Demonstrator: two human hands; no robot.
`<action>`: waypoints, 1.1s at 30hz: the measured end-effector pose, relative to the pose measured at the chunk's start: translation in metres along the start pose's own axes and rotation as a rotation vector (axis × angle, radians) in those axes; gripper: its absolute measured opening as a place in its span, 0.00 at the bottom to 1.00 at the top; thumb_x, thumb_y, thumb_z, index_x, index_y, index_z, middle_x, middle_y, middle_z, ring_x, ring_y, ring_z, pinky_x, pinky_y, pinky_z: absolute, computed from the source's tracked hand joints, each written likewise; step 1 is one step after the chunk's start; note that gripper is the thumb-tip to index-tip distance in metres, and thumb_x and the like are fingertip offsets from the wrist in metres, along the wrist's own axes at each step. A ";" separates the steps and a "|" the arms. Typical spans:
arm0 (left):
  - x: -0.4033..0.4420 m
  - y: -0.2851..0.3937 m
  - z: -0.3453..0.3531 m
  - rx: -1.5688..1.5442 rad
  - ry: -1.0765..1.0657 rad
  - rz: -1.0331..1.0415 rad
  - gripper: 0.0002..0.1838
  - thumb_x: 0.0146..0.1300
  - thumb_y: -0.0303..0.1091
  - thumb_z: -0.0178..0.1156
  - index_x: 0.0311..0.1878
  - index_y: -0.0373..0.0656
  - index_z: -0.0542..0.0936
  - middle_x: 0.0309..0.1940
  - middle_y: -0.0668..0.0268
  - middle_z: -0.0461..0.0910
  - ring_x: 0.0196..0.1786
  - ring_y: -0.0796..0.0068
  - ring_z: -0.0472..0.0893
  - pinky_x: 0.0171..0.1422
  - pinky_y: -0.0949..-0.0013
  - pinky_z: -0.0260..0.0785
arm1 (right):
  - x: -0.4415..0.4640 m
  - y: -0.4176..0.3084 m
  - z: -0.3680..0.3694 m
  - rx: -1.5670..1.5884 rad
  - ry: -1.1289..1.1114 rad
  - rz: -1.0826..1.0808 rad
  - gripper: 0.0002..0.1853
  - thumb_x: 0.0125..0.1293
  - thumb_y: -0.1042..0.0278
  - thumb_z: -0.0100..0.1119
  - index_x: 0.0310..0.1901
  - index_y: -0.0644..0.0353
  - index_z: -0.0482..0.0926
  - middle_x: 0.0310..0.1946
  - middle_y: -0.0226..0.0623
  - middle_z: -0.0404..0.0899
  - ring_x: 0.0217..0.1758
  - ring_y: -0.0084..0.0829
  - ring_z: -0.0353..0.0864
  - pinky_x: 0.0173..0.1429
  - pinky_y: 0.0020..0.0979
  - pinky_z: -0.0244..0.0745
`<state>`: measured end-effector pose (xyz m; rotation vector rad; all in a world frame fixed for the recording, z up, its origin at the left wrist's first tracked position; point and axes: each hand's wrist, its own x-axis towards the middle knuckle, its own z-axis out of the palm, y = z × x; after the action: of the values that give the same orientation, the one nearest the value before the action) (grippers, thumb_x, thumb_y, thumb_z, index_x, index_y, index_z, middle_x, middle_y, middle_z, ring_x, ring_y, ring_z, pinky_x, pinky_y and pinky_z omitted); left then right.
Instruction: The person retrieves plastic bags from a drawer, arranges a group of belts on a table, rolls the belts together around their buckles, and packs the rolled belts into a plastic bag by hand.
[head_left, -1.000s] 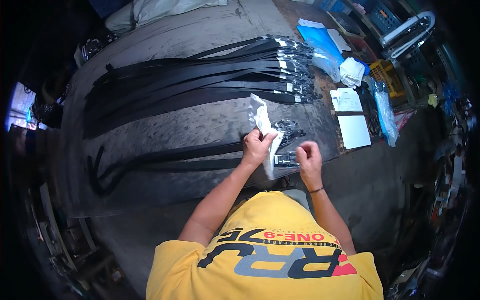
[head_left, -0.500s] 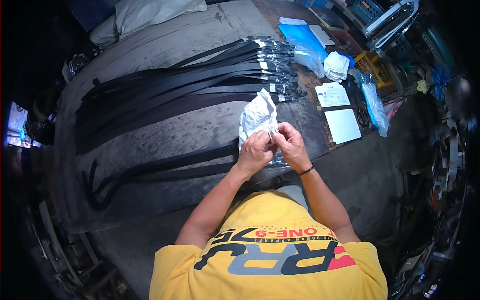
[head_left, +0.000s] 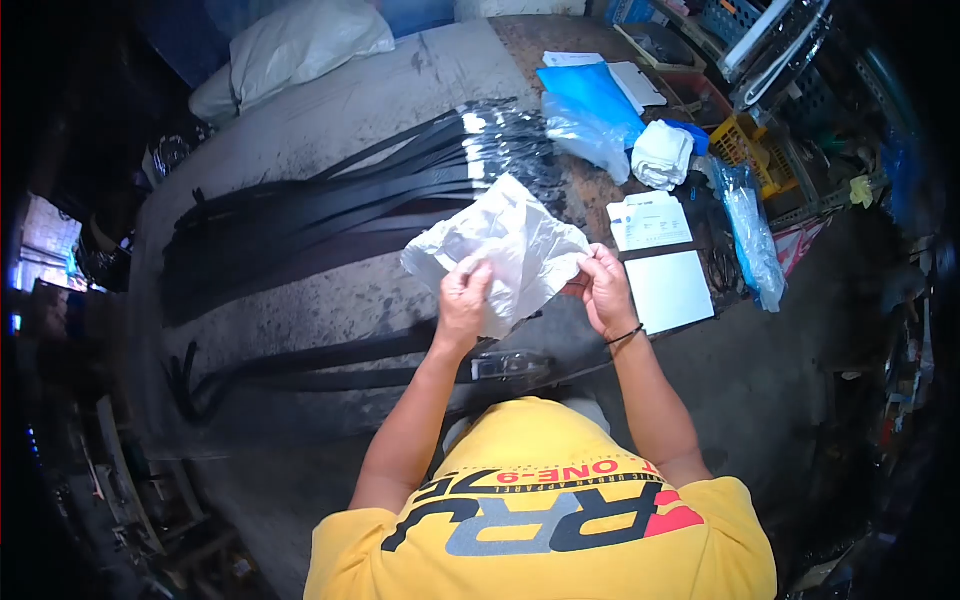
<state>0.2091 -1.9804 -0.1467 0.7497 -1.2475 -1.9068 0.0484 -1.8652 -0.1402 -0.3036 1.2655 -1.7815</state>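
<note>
A thin, crumpled white sheet [head_left: 505, 235] is spread between my hands above the table; I cannot tell whether it is cloth or paper. My left hand [head_left: 464, 305] pinches its near left part. The right edge is gripped in the closed fingers of my right hand [head_left: 608, 290]. Just below the sheet lie a few black belts [head_left: 330, 360], with a plastic-wrapped buckle end [head_left: 510, 366] near the table's front edge. Beyond it stretches a pile of many black belts [head_left: 300, 220], whose wrapped ends [head_left: 500, 140] point right. The sheet hides part of this pile.
On the right of the table [head_left: 400, 90] are a folded white bundle [head_left: 662, 155], a blue plastic packet [head_left: 600, 95], a printed card [head_left: 650, 220], a white sheet of paper [head_left: 670, 290] and a clear plastic roll [head_left: 752, 240]. A yellow basket [head_left: 750, 150] stands beyond; white sacks [head_left: 310, 45] lie at the back.
The bunched white sheet has been opened out wide. My hands have moved apart, left hand leftward and right hand slightly rightward, uncovering the wrapped buckle below. The camera view has shifted a little.
</note>
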 end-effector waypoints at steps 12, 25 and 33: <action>0.029 0.022 0.036 -0.385 0.190 0.066 0.22 0.66 0.37 0.50 0.59 0.35 0.68 0.53 0.58 0.75 0.55 0.64 0.76 0.61 0.60 0.67 | 0.166 -0.085 -0.178 -0.431 0.127 -0.103 0.06 0.59 0.69 0.53 0.32 0.63 0.74 0.26 0.30 0.73 0.31 0.19 0.71 0.34 0.24 0.66; 0.031 0.034 0.031 -0.305 0.319 0.056 0.23 0.65 0.36 0.49 0.60 0.34 0.67 0.54 0.58 0.75 0.56 0.63 0.75 0.61 0.58 0.67 | 0.390 -0.167 -0.276 -1.177 0.592 -0.272 0.11 0.55 0.65 0.53 0.34 0.65 0.76 0.25 0.45 0.78 0.25 0.41 0.79 0.27 0.38 0.73; 0.037 0.047 0.024 -0.182 0.167 -0.159 0.28 0.61 0.37 0.50 0.62 0.33 0.63 0.56 0.52 0.72 0.55 0.58 0.76 0.60 0.56 0.69 | 0.333 -0.157 -0.204 -1.260 0.524 -1.065 0.27 0.58 0.58 0.62 0.56 0.64 0.68 0.48 0.53 0.71 0.46 0.50 0.72 0.50 0.43 0.69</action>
<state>0.1815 -2.0114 -0.0975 0.9123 -0.9221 -2.0068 -0.3517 -1.9846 -0.1930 -1.4955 2.8848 -1.5691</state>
